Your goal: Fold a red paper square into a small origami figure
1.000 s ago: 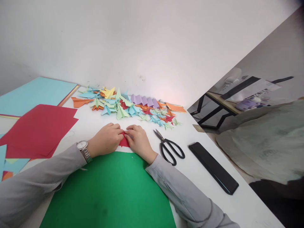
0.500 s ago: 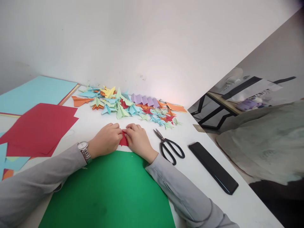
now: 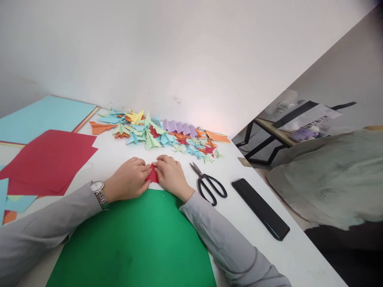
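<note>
Left hand [image 3: 128, 179] less curled, red paper [image 3: 152, 175] between hands [image 3: 172, 175]

- Small red piece [image 3: 152, 175]: matt paper.
- Red sheets [image 3: 50, 161]: smooth, matt paper.
- Folded shapes [image 3: 152, 141]: matt paper, sharply creased.
- Green sheet [image 3: 134, 239]: smooth, matt.
- Scissors [image 3: 206, 178]: metal blades, glossy black handles, apparently plastic.
- Black case [image 3: 260, 209]: smooth, glossy, plastic-looking.
- Watch band [image 3: 101, 198]: shiny metal.
- Sleeves [image 3: 221, 239]: matt grey cloth.
</note>
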The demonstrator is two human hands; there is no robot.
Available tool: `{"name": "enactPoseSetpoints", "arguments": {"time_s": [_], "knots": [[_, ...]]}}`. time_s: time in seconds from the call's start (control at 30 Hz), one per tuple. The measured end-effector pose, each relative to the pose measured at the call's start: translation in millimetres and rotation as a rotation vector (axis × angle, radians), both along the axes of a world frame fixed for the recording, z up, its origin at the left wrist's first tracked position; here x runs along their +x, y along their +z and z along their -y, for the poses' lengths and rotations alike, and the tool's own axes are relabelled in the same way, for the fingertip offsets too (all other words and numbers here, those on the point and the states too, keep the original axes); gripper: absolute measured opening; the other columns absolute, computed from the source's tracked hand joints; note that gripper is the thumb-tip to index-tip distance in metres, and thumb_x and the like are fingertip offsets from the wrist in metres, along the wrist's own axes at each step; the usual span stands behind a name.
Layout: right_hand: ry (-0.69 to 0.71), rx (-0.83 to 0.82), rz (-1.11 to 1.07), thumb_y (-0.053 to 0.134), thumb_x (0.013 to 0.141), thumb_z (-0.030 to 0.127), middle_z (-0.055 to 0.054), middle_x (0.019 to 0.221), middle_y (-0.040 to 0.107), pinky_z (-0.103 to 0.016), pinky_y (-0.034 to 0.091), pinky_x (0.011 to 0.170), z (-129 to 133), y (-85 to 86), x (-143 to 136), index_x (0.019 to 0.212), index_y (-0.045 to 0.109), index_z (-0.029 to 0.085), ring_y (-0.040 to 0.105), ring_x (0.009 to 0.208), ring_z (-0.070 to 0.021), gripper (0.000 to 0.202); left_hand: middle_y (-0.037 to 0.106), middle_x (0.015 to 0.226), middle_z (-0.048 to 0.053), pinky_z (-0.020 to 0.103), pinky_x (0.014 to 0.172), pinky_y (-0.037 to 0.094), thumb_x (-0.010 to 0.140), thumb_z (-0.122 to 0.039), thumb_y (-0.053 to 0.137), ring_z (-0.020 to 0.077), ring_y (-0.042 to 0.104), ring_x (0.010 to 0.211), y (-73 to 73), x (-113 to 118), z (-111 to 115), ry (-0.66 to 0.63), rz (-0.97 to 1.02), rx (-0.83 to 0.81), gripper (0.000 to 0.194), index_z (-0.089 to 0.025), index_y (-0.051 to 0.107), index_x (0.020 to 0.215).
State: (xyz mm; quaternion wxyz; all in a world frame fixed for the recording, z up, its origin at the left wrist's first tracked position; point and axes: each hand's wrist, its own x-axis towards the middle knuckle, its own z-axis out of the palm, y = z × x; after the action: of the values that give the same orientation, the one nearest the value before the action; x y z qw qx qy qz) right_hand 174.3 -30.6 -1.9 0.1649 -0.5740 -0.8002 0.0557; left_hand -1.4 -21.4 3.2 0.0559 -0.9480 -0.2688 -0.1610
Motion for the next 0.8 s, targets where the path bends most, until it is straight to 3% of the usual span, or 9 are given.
{"name": "enactPoseSetpoints", "arguments": {"time_s": [0.17, 0.3, 0.6, 0.8], "knots": [[0.004, 0.01, -0.001, 0.047, 0.091, 0.023, -0.009, 0.119, 0.059, -0.041, 0.04, 0.085, -1, -0.8, 0, 0.106, 0.067, 0.021, 0.051, 0.108, -0.0241, 0.025, 0.067, 0.113, 0.016, 0.046, 0.094, 0.042, 0.087, -0.027, 0.048, 0.0294, 0.056, 0.108, -3.7, -8, 6, 0.025, -0.012, -0.004, 0.034, -0.009, 0.064, 0.112], [0.003, 0.015, -0.001, 0.047, 0.091, 0.023, -0.008, 0.119, 0.059, -0.041, 0.04, 0.085, 0, -1.3, 0, 0.105, 0.067, 0.021, 0.051, 0.108, -0.0241, 0.025, 0.066, 0.117, 0.012, 0.047, 0.098, 0.04, 0.089, -0.029, 0.047, 0.0291, 0.056, 0.112, -5.5, -17, 10, 0.045, -0.015, -0.008, 0.033, -0.014, 0.064, 0.114], [0.004, 0.022, -0.032, 0.048, 0.09, 0.023, -0.008, 0.118, 0.06, -0.041, 0.04, 0.085, -1, -3.5, 0, 0.106, 0.067, 0.022, 0.051, 0.107, -0.0241, 0.024, 0.071, 0.106, 0.008, 0.046, 0.094, 0.041, 0.092, -0.023, 0.042, 0.0244, 0.06, 0.1, 1.1, -37, 23, 0.024, 0.006, 0.037, 0.029, -0.018, 0.069, 0.102], [0.006, 0.035, -0.036, 0.046, 0.091, 0.023, -0.009, 0.119, 0.06, -0.041, 0.04, 0.085, -1, -5.7, -1, 0.105, 0.067, 0.022, 0.051, 0.107, -0.0243, 0.025, 0.071, 0.089, 0.008, 0.04, 0.079, 0.044, 0.092, -0.022, 0.039, 0.0221, 0.059, 0.082, 2.3, -40, 28, 0.051, 0.035, 0.023, 0.031, -0.016, 0.069, 0.089]]}}
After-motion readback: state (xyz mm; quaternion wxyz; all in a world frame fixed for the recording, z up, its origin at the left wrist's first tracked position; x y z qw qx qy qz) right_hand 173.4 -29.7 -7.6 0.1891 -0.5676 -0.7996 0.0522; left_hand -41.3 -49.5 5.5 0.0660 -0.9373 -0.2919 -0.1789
